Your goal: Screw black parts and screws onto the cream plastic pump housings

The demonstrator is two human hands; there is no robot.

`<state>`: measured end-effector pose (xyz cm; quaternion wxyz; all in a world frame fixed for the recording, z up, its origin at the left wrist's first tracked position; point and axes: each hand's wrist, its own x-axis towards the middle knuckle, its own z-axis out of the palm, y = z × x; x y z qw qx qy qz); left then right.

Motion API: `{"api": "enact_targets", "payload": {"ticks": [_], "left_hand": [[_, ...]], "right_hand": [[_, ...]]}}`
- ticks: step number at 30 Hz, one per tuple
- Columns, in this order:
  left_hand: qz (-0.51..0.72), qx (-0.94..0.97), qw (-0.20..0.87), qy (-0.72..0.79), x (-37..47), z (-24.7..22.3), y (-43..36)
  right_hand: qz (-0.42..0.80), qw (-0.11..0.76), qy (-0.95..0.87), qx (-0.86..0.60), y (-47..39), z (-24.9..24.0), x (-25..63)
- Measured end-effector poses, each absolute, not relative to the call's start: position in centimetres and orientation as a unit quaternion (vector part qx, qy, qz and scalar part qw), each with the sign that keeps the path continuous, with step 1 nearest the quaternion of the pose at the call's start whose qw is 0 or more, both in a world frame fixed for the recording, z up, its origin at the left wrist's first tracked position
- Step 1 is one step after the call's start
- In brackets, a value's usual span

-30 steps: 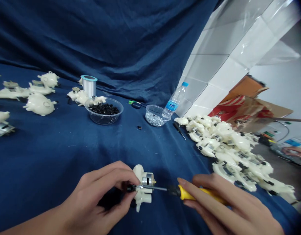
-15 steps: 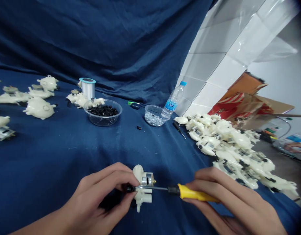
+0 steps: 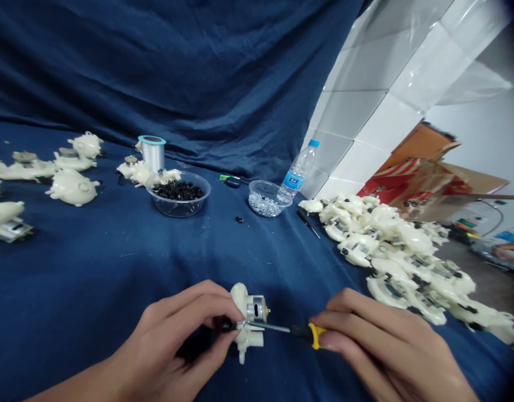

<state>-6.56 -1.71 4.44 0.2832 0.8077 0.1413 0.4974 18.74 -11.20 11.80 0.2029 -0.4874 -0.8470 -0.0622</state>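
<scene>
Between the thumb and fingers of my left hand [image 3: 185, 329] a small black plastic part [image 3: 228, 324] is pinched, with a silvery screw at its right side. My right hand [image 3: 390, 340] is closed around a yellow-handled screwdriver [image 3: 317, 336]. Its metal shaft points left and its tip meets the screw at the black part. Just beneath the shaft lies a cream plastic body [image 3: 240, 296] with a silver motor [image 3: 257, 308] in it. My left fingers cover part of that body, so I cannot tell whether they touch it.
A clear bowl of black parts [image 3: 179, 207] and a clear bowl of screws [image 3: 265, 206] stand farther back. A water bottle [image 3: 296, 173] leans by the screws. Cream plastic bodies [image 3: 399, 245] are heaped at right; several more lie at left near a thread spool [image 3: 153, 153]. A small screwdriver [image 3: 309, 223] lies beside the heap.
My right hand has shifted its grip on the screwdriver, and its fingers now cover most of the yellow handle. The left hand keeps its pinch. The whole view has shifted slightly.
</scene>
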Motion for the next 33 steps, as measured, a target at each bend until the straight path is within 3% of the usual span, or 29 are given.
{"api": "enact_targets", "payload": {"ticks": [7,14,19,25,33], "left_hand": [[0.491,0.808,0.292,0.143,-6.6,4.4,-1.4],[0.487,0.812,0.291,0.138,-6.6,4.5,-1.4],[0.486,0.813,0.288,0.139,-6.6,4.5,-1.4],[0.477,0.817,0.295,0.134,-6.6,4.4,-1.4],[0.481,0.820,0.282,0.134,-6.5,4.7,-1.5]], "right_hand": [[-0.018,0.197,-0.843,-0.500,-11.2,11.5,19.0],[-0.184,0.130,-0.864,-0.450,-10.4,12.2,19.2],[-0.134,0.110,-0.848,-0.501,-11.4,12.0,19.7],[-0.195,0.142,-0.863,-0.444,-11.3,12.4,19.8],[-0.188,0.121,-0.853,-0.473,-11.9,12.4,19.7]]}}
